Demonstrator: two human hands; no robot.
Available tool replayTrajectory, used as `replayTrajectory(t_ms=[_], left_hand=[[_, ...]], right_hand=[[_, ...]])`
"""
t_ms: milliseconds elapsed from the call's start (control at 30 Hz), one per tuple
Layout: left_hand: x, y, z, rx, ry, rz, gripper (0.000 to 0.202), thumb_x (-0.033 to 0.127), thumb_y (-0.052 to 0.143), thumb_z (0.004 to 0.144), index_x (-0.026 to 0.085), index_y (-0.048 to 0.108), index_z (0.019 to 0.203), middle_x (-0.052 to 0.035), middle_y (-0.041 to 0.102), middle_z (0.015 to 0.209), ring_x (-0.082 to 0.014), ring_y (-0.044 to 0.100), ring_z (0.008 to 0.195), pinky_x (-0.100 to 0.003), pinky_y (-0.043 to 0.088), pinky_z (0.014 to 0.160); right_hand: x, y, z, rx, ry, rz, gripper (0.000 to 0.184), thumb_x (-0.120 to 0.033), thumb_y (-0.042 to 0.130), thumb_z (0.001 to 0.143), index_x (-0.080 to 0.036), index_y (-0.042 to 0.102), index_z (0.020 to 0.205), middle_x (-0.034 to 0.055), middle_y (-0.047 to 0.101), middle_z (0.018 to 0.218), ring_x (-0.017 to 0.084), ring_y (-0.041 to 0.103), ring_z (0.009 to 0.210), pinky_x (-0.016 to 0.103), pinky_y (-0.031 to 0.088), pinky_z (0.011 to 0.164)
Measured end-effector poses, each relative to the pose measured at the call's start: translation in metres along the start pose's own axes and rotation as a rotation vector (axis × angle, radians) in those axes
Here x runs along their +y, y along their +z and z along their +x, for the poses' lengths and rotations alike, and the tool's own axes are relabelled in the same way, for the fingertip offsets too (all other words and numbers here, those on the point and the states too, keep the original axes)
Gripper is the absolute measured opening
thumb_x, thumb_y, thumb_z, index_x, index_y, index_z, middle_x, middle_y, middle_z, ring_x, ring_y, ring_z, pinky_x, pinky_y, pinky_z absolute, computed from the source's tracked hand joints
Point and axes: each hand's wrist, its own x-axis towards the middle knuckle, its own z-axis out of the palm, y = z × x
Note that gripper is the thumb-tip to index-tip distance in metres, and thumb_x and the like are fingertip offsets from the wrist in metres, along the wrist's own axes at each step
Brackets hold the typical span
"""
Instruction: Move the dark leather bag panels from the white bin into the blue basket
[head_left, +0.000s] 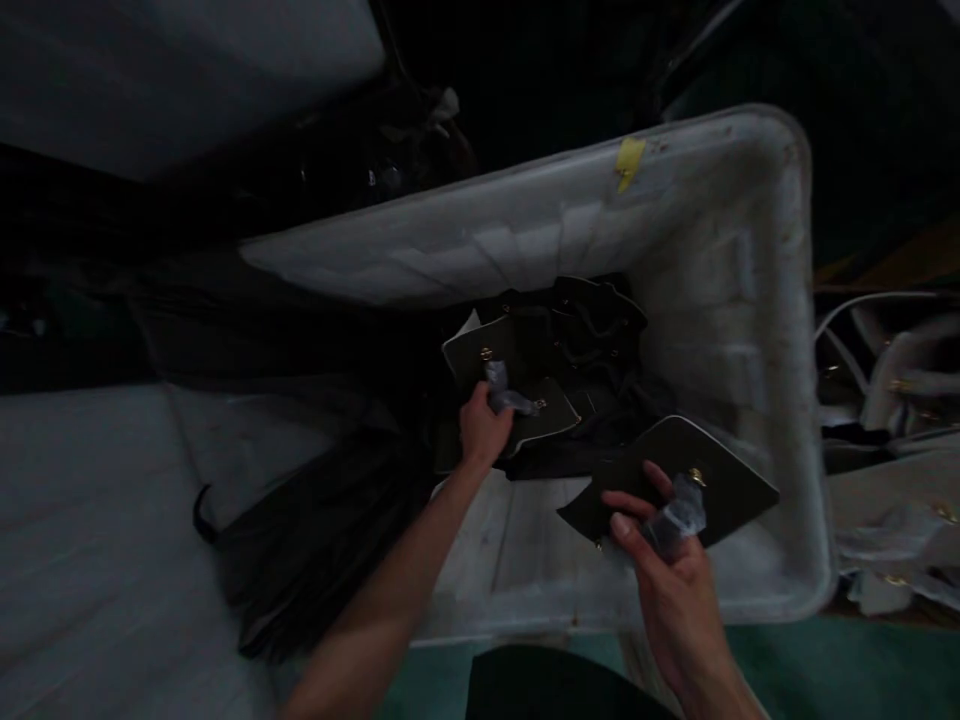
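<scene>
Down in a large pale plastic bin (525, 230), my left hand (484, 428) is closed on the plastic-wrapped handle (498, 380) of a dark bag panel (469, 350). That panel has light edges and gold-coloured ring fittings. My right hand (675, 580), nearer the front right of the bin, has its fingers around another wrapped handle (684, 510). A second dark bag panel (731, 490) hangs tilted from that handle above the bin's near side. More dark bag pieces (596, 310) with small gold fittings lie at the bin's bottom. Their exact shapes are lost in the dim light.
Black sheeting (322, 530) drapes over the bin's left end, beside a pale covered surface (97, 560). Light-coloured bag pieces (892, 500) with wrapped handles are stacked beyond the right wall. Yellow tape (628, 162) marks the far rim. Green floor (885, 665) shows below.
</scene>
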Motion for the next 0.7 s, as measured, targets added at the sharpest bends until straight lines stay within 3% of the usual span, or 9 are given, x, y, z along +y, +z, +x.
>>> replayTrajectory(t_ms=[167, 267, 333, 400, 467, 500, 533, 633, 700], left_hand=[[0.104, 0.022, -0.098, -0.173, 0.355, -0.06, 0.037, 0.021, 0.06, 0.082, 0.03, 0.061, 0.117, -0.0098, 0.066, 0.118, -0.0304, 0.057, 0.115, -0.047, 0.041, 0.104], [0.131, 0.016, -0.134, -0.402, 0.51, -0.078, 0.049, 0.02, 0.051, 0.088, 0.022, 0.052, 0.137, -0.0165, 0.055, 0.137, -0.0323, 0.048, 0.128, -0.049, 0.039, 0.11], [0.128, 0.003, -0.138, -0.583, 0.642, -0.118, 0.049, 0.018, 0.052, 0.087, 0.021, 0.054, 0.136, -0.016, 0.053, 0.14, -0.0307, 0.045, 0.132, -0.046, 0.04, 0.111], [0.106, -0.011, -0.12, -0.775, 0.723, -0.216, 0.039, 0.022, 0.059, 0.086, 0.026, 0.064, 0.124, -0.0099, 0.062, 0.13, -0.0268, 0.051, 0.128, -0.041, 0.044, 0.109], [0.063, -0.023, -0.084, -0.824, 0.53, -0.292, 0.024, 0.033, 0.065, 0.085, 0.025, 0.073, 0.107, -0.0066, 0.072, 0.109, -0.0245, 0.064, 0.111, -0.04, 0.05, 0.101], [0.035, -0.026, -0.061, -0.577, 0.203, -0.261, 0.022, 0.036, 0.064, 0.085, 0.023, 0.075, 0.099, -0.006, 0.074, 0.097, -0.0239, 0.069, 0.099, -0.04, 0.054, 0.095], [0.004, -0.028, -0.038, -0.411, 0.046, -0.207, 0.031, 0.037, 0.053, 0.093, 0.019, 0.071, 0.11, -0.0094, 0.074, 0.101, -0.0251, 0.068, 0.1, -0.045, 0.052, 0.096], [-0.092, -0.024, 0.021, -0.101, -0.214, -0.059, 0.051, 0.023, 0.054, 0.092, 0.015, 0.047, 0.141, -0.018, 0.059, 0.134, -0.0296, 0.052, 0.129, -0.055, 0.035, 0.112], [-0.146, -0.016, 0.045, -0.002, -0.334, 0.028, 0.066, 0.023, 0.063, 0.087, 0.015, 0.038, 0.147, -0.0201, 0.051, 0.141, -0.0337, 0.046, 0.133, -0.06, 0.034, 0.11]], right_hand=[[-0.001, 0.012, 0.009, -0.102, 0.156, 0.16, 0.052, -0.046, 0.077, 0.077, -0.018, 0.065, 0.119, 0.0062, 0.068, 0.12, 0.021, 0.059, 0.116, 0.034, 0.046, 0.101], [-0.003, 0.0, 0.025, -0.066, 0.14, 0.309, 0.042, -0.042, 0.075, 0.077, -0.021, 0.068, 0.113, 0.0038, 0.069, 0.118, 0.022, 0.058, 0.119, 0.038, 0.047, 0.103], [-0.005, -0.013, 0.04, 0.019, 0.081, 0.356, 0.039, -0.04, 0.075, 0.074, -0.025, 0.07, 0.11, 0.0029, 0.07, 0.115, 0.023, 0.06, 0.115, 0.041, 0.049, 0.102], [-0.008, -0.024, 0.054, 0.091, 0.03, 0.384, 0.037, -0.039, 0.074, 0.073, -0.027, 0.07, 0.109, 0.0027, 0.071, 0.114, 0.025, 0.061, 0.112, 0.046, 0.05, 0.099], [-0.01, -0.032, 0.064, 0.133, -0.012, 0.4, 0.036, -0.037, 0.072, 0.075, -0.029, 0.07, 0.11, 0.0021, 0.071, 0.115, 0.026, 0.061, 0.111, 0.05, 0.051, 0.097], [-0.01, -0.036, 0.066, 0.16, -0.037, 0.401, 0.035, -0.035, 0.07, 0.076, -0.03, 0.069, 0.111, 0.0016, 0.07, 0.116, 0.026, 0.061, 0.112, 0.05, 0.051, 0.098], [-0.009, -0.039, 0.066, 0.194, -0.057, 0.396, 0.035, -0.034, 0.069, 0.078, -0.03, 0.069, 0.112, 0.0013, 0.07, 0.116, 0.026, 0.06, 0.114, 0.05, 0.05, 0.099], [-0.002, -0.047, 0.061, 0.268, -0.064, 0.347, 0.039, -0.031, 0.069, 0.08, -0.032, 0.066, 0.119, 0.0008, 0.067, 0.122, 0.026, 0.056, 0.121, 0.051, 0.045, 0.106], [0.003, -0.052, 0.057, 0.242, -0.057, 0.311, 0.041, -0.036, 0.067, 0.083, -0.034, 0.063, 0.124, 0.0011, 0.065, 0.127, 0.026, 0.053, 0.126, 0.053, 0.043, 0.108]])
